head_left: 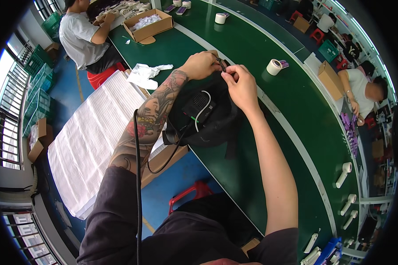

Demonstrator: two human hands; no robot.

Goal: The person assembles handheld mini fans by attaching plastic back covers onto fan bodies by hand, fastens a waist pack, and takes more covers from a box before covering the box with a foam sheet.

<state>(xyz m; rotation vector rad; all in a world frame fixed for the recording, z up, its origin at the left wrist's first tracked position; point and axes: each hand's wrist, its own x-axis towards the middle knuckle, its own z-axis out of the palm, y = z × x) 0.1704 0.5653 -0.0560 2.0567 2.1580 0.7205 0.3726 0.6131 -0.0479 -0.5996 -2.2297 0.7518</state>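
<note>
My left hand point(202, 65) and my right hand point(242, 86) meet at the far edge of a black fabric bag point(227, 119) lying on the green work table. Both sets of fingers are pinched on a small dark strap-like piece point(222, 64), whose exact kind is too small to make out. Near the bag's middle lies a black box-shaped device point(198, 106) with a curved white cable point(204, 115) and a bit of green on it. A black cord point(138, 176) hangs past my left forearm and loops toward the device.
A crumpled white cloth point(148, 76) and a white ribbed sheet point(90, 137) lie left. Farther off are an open carton point(148, 24) of white pieces and a cream roll-shaped part point(274, 67). A red stool point(191, 196) stands below; co-workers sit left and right.
</note>
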